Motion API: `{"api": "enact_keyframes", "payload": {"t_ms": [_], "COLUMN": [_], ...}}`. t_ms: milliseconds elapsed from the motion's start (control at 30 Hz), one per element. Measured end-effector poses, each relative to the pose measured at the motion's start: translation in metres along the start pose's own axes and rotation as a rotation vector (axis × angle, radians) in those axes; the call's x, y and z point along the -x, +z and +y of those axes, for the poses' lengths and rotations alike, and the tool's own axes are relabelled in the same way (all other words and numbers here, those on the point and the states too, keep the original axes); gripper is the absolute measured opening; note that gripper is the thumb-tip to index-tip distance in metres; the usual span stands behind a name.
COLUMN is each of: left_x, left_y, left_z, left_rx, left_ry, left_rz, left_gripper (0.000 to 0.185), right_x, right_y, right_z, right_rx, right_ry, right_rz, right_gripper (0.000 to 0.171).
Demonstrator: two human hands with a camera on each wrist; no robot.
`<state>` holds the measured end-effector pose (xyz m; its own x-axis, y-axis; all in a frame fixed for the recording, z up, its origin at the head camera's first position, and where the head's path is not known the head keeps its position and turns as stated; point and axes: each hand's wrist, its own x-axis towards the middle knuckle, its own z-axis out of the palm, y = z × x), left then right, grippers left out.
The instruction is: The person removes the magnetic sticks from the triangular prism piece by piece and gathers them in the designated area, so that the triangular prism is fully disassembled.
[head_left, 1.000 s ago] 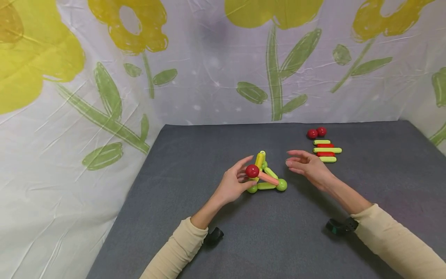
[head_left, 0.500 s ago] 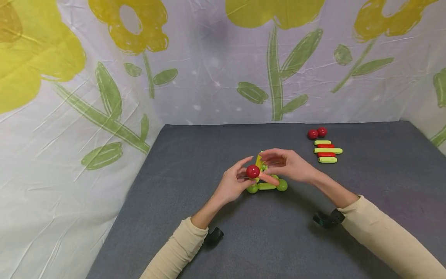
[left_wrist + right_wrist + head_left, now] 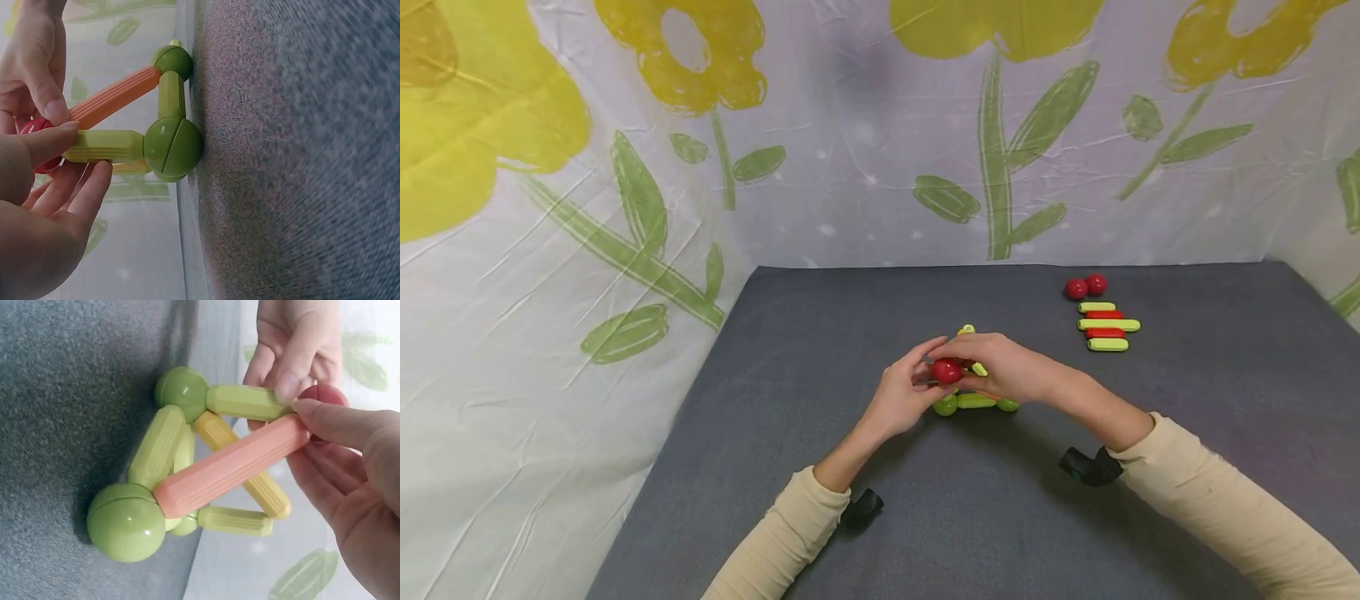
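A small frame of magnetic rods and balls stands on the table between both hands. Its base has green balls [image 3: 126, 522] joined by light green rods [image 3: 156, 449]. An orange rod [image 3: 231, 467] and an upright light green rod [image 3: 109, 146] lean together at a red ball [image 3: 947, 371]. My left hand [image 3: 897, 398] pinches the upright light green rod close to that ball. Coming from the right, my right hand [image 3: 1018, 367] grips the red ball, its thumb across it by the orange rod's top end. A yellow rod [image 3: 270, 494] slants behind, its upper end free.
Two loose red balls [image 3: 1077, 289] lie near the table's back edge at the right. Below them is a row of light green rods [image 3: 1108, 325] and red rods [image 3: 1105, 333]. A flowered cloth [image 3: 850, 167] hangs behind the dark table [image 3: 760, 467].
My right hand has moved left from beside the frame to the red ball and now grips it. The left hand has stayed in about the same place.
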<state>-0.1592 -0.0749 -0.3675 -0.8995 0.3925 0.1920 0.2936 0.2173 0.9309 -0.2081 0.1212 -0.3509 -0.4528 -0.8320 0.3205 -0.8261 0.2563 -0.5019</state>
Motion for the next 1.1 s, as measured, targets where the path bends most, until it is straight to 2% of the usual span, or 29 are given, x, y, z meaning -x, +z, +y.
{"api": "enact_keyframes", "payload": {"t_ms": [200, 400, 767, 967, 1100], "left_x": [0.0, 0.0, 0.001, 0.002, 0.001], "left_y": [0.0, 0.0, 0.0, 0.001, 0.001], "left_z": [0.0, 0.0, 0.001, 0.004, 0.005], "left_rx": [-0.001, -0.008, -0.032, -0.057, -0.056], "left_ry": [-0.011, -0.019, -0.031, -0.026, -0.034], "left_rz": [-0.008, -0.014, -0.014, 0.005, 0.009], "left_gripper": [0.06, 0.06, 0.059, 0.059, 0.059], "right_x": [0.001, 0.003, 0.01, 0.009, 0.011], "right_y": [0.001, 0.002, 0.011, 0.012, 0.012], "right_z": [0.0, -0.002, 0.004, 0.007, 0.011], "right_rx": [0.03, 0.066, 0.109, 0.027, -0.033], "right_ry": [0.02, -0.008, -0.107, -0.134, -0.121], "right_rz": [-0.011, -0.003, 0.101, 0.199, 0.259], "right_gripper": [0.047, 0.046, 0.047, 0.048, 0.053]}}
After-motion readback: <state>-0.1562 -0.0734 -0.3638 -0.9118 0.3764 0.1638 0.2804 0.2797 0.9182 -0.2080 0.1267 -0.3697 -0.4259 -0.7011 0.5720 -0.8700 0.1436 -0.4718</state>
